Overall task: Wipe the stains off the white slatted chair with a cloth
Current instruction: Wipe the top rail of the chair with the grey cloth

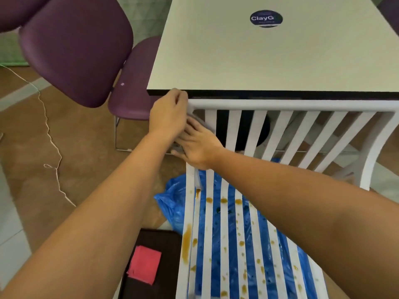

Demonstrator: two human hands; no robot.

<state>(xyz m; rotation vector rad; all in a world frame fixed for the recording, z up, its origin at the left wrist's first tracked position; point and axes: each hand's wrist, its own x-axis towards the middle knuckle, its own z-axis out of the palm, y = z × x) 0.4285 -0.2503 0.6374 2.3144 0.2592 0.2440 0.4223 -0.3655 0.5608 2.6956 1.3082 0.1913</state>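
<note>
The white slatted chair point(280, 104) stands pushed against a table, and its seat slats point(209, 244) carry several brown stains. My left hand point(170, 111) grips the top left corner of the backrest. Just below it, my right hand point(198, 145) holds a grey cloth point(205, 125) wrapped against the backrest's left upright. Most of the cloth is hidden under my fingers, and a grey strip point(197, 180) hangs down below my wrist.
A pale table point(259, 61) with a round dark sticker point(266, 18) sits right behind the chair. Purple chairs point(75, 50) stand to the left. A blue plastic sheet point(174, 203) lies under the chair. A folded red cloth point(144, 264) rests on a dark mat point(164, 238). A thin cord point(51, 143) trails across the floor.
</note>
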